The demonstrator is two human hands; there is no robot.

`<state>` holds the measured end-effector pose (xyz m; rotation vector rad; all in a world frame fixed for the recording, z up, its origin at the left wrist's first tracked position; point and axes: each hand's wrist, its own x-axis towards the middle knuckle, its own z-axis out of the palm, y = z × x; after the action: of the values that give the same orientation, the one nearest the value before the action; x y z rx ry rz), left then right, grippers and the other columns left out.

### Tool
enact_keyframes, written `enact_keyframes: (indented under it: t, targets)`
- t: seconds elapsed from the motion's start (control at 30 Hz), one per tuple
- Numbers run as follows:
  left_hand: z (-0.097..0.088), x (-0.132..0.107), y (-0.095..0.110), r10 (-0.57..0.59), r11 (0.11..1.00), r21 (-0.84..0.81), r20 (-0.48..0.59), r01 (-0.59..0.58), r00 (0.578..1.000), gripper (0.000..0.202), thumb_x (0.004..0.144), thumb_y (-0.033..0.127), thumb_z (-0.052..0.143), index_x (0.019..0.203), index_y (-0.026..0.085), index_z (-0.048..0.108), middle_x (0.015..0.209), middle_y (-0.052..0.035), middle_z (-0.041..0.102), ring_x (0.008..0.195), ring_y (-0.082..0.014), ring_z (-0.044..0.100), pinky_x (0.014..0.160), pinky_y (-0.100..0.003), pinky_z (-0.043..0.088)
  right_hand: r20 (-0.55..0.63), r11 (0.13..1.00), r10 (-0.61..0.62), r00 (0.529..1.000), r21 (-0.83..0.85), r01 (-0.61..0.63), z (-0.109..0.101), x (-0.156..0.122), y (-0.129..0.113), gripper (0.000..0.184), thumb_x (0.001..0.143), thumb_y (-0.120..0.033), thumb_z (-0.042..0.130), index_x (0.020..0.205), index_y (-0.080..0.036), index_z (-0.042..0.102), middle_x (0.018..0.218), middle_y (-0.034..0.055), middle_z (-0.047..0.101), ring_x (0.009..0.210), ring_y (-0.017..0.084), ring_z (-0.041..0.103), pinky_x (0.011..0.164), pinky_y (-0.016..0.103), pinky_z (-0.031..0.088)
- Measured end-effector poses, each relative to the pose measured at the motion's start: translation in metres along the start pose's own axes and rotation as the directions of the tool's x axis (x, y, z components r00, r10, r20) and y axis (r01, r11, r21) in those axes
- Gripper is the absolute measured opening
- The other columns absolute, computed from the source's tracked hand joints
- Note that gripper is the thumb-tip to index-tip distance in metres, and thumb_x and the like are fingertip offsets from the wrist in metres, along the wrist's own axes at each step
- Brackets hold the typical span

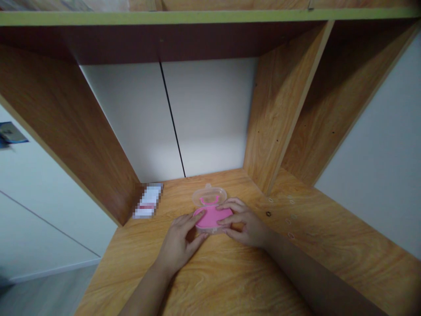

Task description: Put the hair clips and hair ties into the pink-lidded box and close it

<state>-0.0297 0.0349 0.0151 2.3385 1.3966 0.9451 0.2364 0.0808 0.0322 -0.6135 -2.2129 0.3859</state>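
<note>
A small oval clear plastic box (204, 230) stands on the wooden desk, its transparent lid (199, 194) tipped open toward the back. A pink handle (210, 202) shows at the lid. Within the box's rim sits a flat pink tray (212, 217). My left hand (179, 239) grips the box's left side, fingers on the tray's edge and thumb low at the front. From the right, my right hand (246, 224) holds the other side, with fingertips on the pink tray and thumb at the front wall. What lies under the tray is hidden.
Several small rings like hair ties, among them a black one (269, 214), lie on the desk (223, 276) at the right. A blurred, pixelated white item (148, 201) rests at the back left. Wooden side panels (279, 105) and an overhead shelf (204, 16) enclose the spot.
</note>
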Motion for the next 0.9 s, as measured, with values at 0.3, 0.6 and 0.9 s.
enact_keyframes:
  t: [0.3,0.6,0.9]
  targets:
    - [0.003,0.0,-0.002,-0.014,0.999,-0.043,-0.032,0.012,0.999,0.041,0.093,0.039,0.063,0.134,0.038,0.061,0.134,-0.0051,0.066,0.12,-0.0264,0.063,0.103,-0.043,0.051,-0.004,1.0,0.021,1.0,0.006,-0.021,0.007,-0.004,0.008,0.022,0.084,-0.028,0.075,0.105,-0.035,0.078,0.125,0.005,0.069,0.122,0.026,0.054,0.103,0.049,0.046]
    - [0.0,0.003,0.003,0.008,0.999,-0.033,-0.014,-0.009,1.0,0.042,0.094,0.037,0.063,0.135,0.033,0.061,0.127,-0.0078,0.07,0.112,-0.0254,0.067,0.098,-0.041,0.054,-0.014,0.998,0.042,0.999,-0.035,-0.043,0.014,-0.009,0.012,0.019,0.089,-0.034,0.071,0.107,-0.034,0.078,0.124,0.0049,0.071,0.125,0.027,0.052,0.105,0.051,0.044]
    - [0.012,-0.001,-0.007,0.037,0.999,-0.007,-0.074,-0.037,0.997,0.042,0.093,0.036,0.065,0.135,0.031,0.061,0.125,-0.0085,0.07,0.107,-0.0237,0.068,0.096,-0.04,0.055,0.024,0.99,0.016,1.0,-0.141,-0.012,0.01,-0.01,0.008,0.022,0.091,-0.035,0.068,0.112,-0.033,0.075,0.127,0.0047,0.07,0.125,0.027,0.055,0.105,0.049,0.045]
